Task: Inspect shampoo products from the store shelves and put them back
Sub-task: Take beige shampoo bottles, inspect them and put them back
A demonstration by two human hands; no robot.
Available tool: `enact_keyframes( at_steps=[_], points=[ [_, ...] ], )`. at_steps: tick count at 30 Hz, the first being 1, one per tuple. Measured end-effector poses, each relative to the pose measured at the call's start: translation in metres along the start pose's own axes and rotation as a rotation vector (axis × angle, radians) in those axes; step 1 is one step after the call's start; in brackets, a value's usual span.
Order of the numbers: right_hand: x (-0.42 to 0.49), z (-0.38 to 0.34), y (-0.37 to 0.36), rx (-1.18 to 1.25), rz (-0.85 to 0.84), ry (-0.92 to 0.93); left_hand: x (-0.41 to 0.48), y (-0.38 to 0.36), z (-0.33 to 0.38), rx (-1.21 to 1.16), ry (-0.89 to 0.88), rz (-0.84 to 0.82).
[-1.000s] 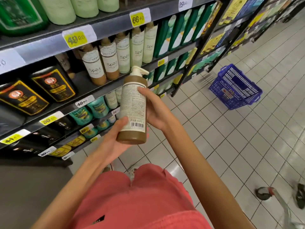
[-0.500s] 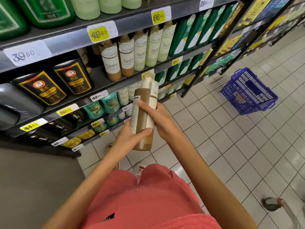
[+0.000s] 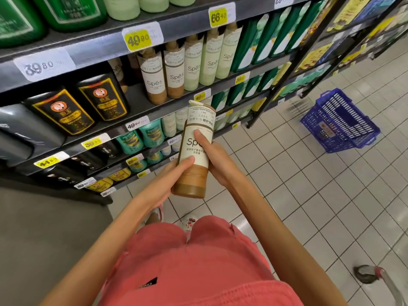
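The brown shampoo bottle (image 3: 194, 151) is off the shelf (image 3: 141, 109), held upright just in front of it, the left hand (image 3: 167, 184) gripping its lower part and the right hand (image 3: 220, 166) its right side, so I judge the inspection is in progress and putting it back is not yet done.

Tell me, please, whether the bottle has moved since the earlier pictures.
Yes: the bottle has turned, front label now facing us instead of the barcode, still before the same shelf edge.
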State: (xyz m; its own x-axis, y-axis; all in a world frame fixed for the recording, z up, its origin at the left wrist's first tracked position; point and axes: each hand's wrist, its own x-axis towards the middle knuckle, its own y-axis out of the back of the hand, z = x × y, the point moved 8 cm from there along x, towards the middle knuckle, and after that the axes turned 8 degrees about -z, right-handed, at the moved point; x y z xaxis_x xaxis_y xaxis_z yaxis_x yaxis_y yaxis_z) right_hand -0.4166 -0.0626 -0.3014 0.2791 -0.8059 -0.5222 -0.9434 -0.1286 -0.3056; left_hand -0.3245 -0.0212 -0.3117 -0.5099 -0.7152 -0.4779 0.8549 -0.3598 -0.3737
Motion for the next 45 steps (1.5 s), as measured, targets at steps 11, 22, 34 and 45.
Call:
enact_keyframes(
  at_steps=[11,22,34,45],
  points=[
    [-0.019,0.009,0.007,-0.353,-0.135,0.117,0.001,0.013,0.006,0.360,-0.159,0.101],
    [-0.028,-0.013,-0.003,-0.447,-0.165,0.300,-0.017,0.020,0.038,0.353,-0.248,0.154],
    [-0.008,0.017,-0.016,-0.489,-0.176,-0.282,-0.026,0.010,-0.004,-0.075,0.263,0.103],
    [0.007,0.004,-0.029,-0.338,-0.220,0.072,-0.014,0.036,0.017,0.112,-0.109,0.258]
  ],
)
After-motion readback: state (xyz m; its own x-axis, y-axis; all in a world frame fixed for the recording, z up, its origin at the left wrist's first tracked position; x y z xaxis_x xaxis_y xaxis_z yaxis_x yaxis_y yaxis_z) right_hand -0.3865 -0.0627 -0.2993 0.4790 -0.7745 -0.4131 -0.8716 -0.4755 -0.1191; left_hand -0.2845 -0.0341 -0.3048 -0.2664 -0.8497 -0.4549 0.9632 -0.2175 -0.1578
